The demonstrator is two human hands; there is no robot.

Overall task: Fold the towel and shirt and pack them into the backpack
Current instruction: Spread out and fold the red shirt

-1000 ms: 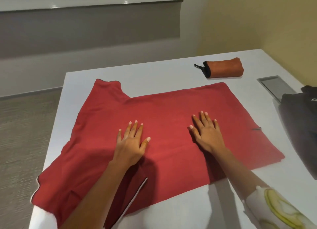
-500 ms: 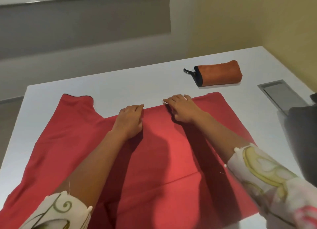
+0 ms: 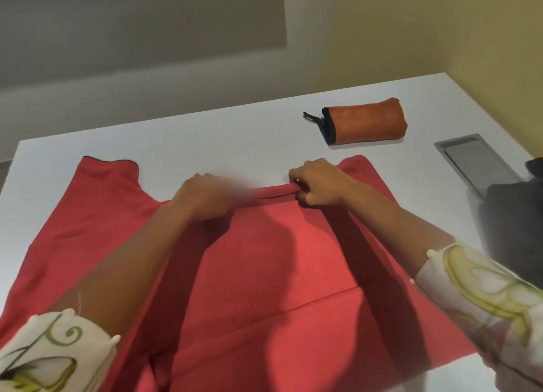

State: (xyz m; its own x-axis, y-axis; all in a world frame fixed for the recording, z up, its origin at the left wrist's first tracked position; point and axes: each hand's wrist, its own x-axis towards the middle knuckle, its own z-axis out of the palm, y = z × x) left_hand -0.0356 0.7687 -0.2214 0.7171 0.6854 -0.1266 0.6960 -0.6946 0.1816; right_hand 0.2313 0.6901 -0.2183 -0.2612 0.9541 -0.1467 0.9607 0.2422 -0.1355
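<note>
both hands, left hand (image 3: pixel 205 196) and right hand (image 3: pixel 318 183), have fingers (image 3: pixel 299 190) closed on the red shirt (image 3: pixel 264 259) far edge; orange towel (image 3: pixel 365 121) lies beyond.

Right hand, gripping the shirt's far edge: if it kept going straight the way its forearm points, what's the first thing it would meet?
Probably nothing: the right hand aims up-left past the red shirt over bare white table. The rolled orange towel seems off to the right.

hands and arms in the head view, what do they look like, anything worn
Both forearms are bare up to pushed-back cream sleeves printed with yellow-green swirls and leaf-like shapes, with small cream bobbles along the cuffs. The right hand shows pale painted nails. The left hand is motion-blurred, so its nails cannot be made out.
</note>
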